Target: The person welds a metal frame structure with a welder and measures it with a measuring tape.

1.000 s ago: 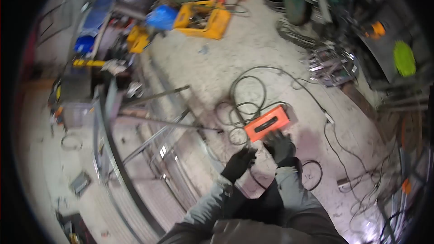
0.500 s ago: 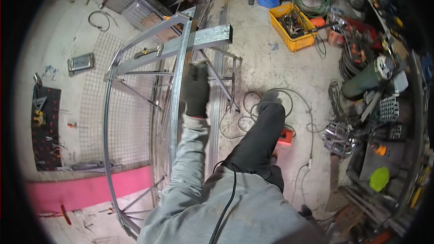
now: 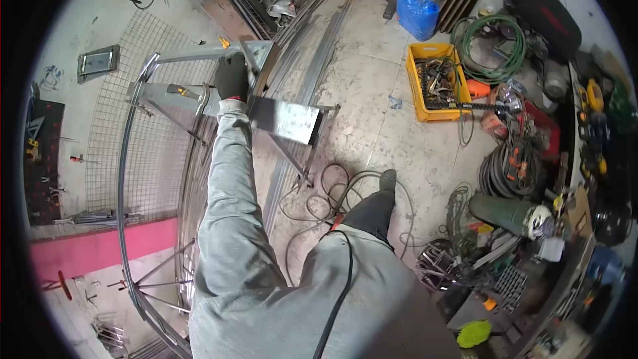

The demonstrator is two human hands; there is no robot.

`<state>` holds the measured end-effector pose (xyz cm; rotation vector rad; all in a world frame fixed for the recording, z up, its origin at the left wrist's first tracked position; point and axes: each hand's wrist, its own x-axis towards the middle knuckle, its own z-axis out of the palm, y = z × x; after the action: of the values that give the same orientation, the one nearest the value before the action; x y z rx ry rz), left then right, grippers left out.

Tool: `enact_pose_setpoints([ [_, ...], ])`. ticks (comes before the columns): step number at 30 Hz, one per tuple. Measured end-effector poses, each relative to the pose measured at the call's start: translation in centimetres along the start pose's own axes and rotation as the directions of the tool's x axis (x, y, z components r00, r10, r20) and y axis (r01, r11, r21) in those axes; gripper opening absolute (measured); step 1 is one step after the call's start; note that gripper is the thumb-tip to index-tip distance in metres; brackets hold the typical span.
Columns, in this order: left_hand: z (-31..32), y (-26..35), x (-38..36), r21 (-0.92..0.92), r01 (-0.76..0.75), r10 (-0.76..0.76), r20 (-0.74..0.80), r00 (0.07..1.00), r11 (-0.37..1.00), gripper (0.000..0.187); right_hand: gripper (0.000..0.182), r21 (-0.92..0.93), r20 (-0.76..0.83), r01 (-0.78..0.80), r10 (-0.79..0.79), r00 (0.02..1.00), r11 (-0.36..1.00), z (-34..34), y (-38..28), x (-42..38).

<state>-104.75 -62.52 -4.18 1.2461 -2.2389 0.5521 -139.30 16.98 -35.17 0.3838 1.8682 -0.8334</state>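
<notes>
My left hand (image 3: 232, 77), in a dark glove, is closed on a bar of the metal frame (image 3: 122, 179) near its upper corner; the arm and glove hide much of that bar. Beneath it lies a wide rectangular steel tube (image 3: 284, 119), resting on a trestle with thin legs (image 3: 291, 159). A clamp with a yellow-and-black handle (image 3: 183, 91) sits on the tube just left of my glove. Another clamp with an orange part (image 3: 224, 42) is at the frame's corner, above the hand. My right hand is out of view.
Wire mesh (image 3: 109, 153) and long steel profiles (image 3: 309, 86) lie on the floor. Coiled cable (image 3: 332, 189) lies by my foot. To the right stand a yellow crate of metal parts (image 3: 417, 86), a green hose coil (image 3: 492, 46) and a gas cylinder (image 3: 502, 216). A pink strip (image 3: 106, 246) is at left.
My left hand has moved left and farther forward, up to the frame's corner. The camera view has shifted, and the frame now appears farther left, with its bar mostly hidden under my arm.
</notes>
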Motion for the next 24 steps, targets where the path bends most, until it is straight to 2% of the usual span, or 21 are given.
enact_pose_setpoints([
  [2, 3.2, 0.4, 1.0, 0.104, 0.211, -0.226, 0.167, 0.960, 0.972, 0.024, 0.033, -0.029, 0.005, 0.060, -0.059, 0.998, 0.998, -0.6, -6.8, 1.9],
  [3, 5.3, 0.6, 0.8, 0.109, 0.222, -0.238, 0.166, 0.957, 0.969, 0.024, 0.033, -0.054, 0.004, 0.084, -0.084, 0.996, 0.995, -1.2, -10.0, 2.8],
  [4, 8.6, 0.1, -0.2, 0.086, 0.423, -0.431, 0.205, 0.879, 0.902, 0.028, 0.032, -0.065, 0.015, 0.107, -0.106, 0.994, 0.992, -0.9, -13.3, 3.1],
  [5, 6.9, 2.9, 0.8, 0.080, 0.621, -0.620, 0.239, 0.747, 0.780, 0.038, 0.032, -0.089, 0.023, 0.133, -0.132, 0.991, 0.987, -1.2, -16.4, 3.9],
  [6, 5.0, 6.0, 1.8, 0.092, 0.785, -0.775, 0.260, 0.575, 0.613, 0.048, 0.032, -0.121, 0.040, 0.148, -0.144, 0.989, 0.982, -1.5, -20.1, 4.7],
  [9, 4.7, 5.9, 2.4, 0.066, 0.800, -0.775, 0.307, 0.553, 0.597, 0.057, 0.031, -0.194, 0.072, 0.170, -0.158, 0.985, 0.966, -1.3, -27.5, 6.8],
  [11, 4.6, 6.1, 2.1, 0.053, 0.769, -0.754, 0.252, 0.607, 0.637, 0.053, 0.030, -0.254, 0.101, 0.177, -0.156, 0.983, 0.951, -0.7, -32.2, 8.5],
  [12, 5.1, 5.9, 2.0, 0.064, 0.787, -0.776, 0.239, 0.584, 0.613, 0.053, 0.030, -0.285, 0.122, 0.182, -0.152, 0.981, 0.941, -0.1, -34.6, 9.5],
  [14, 5.7, 5.6, 1.4, 0.066, 0.750, -0.747, 0.180, 0.640, 0.658, 0.050, 0.029, -0.345, 0.168, 0.196, -0.145, 0.975, 0.918, 1.2, -39.5, 11.8],
  [16, 4.5, 6.5, 1.8, 0.061, 0.794, -0.791, 0.164, 0.589, 0.604, 0.053, 0.029, -0.404, 0.218, 0.210, -0.129, 0.967, 0.890, 2.8, -44.3, 14.4],
  [18, 2.8, 7.3, 3.6, -0.137, 0.837, -0.791, 0.277, 0.546, 0.530, 0.056, 0.028, -0.453, 0.261, 0.220, -0.108, 0.959, 0.864, 4.7, -49.2, 16.9],
  [19, 3.7, 6.1, 3.1, -0.123, 0.889, -0.819, 0.349, 0.456, 0.442, 0.056, 0.028, -0.476, 0.278, 0.217, -0.089, 0.956, 0.852, 6.0, -51.6, 17.9],
  [20, 3.6, 5.8, 3.5, -0.078, 0.911, -0.839, 0.365, 0.404, 0.405, 0.056, 0.028, -0.505, 0.287, 0.200, -0.055, 0.956, 0.840, 7.4, -54.2, 18.5],
  [22, 3.5, 4.7, 3.7, -0.134, 0.902, -0.831, 0.353, 0.430, 0.409, 0.051, 0.028, -0.543, 0.300, 0.154, 0.019, 0.954, 0.826, 9.9, -60.1, 19.1],
  [23, 3.5, 3.4, 3.0, -0.117, 0.917, -0.860, 0.320, 0.398, 0.380, 0.051, 0.023, -0.528, 0.361, 0.128, 0.086, 0.929, 0.839, 11.3, -63.1, 22.2],
  [24, 3.7, 1.6, 2.2, -0.030, 0.731, -0.697, 0.277, 0.661, 0.681, 0.049, 0.019, -0.518, 0.418, 0.098, 0.152, 0.896, 0.849, 12.7, -66.1, 25.3],
])
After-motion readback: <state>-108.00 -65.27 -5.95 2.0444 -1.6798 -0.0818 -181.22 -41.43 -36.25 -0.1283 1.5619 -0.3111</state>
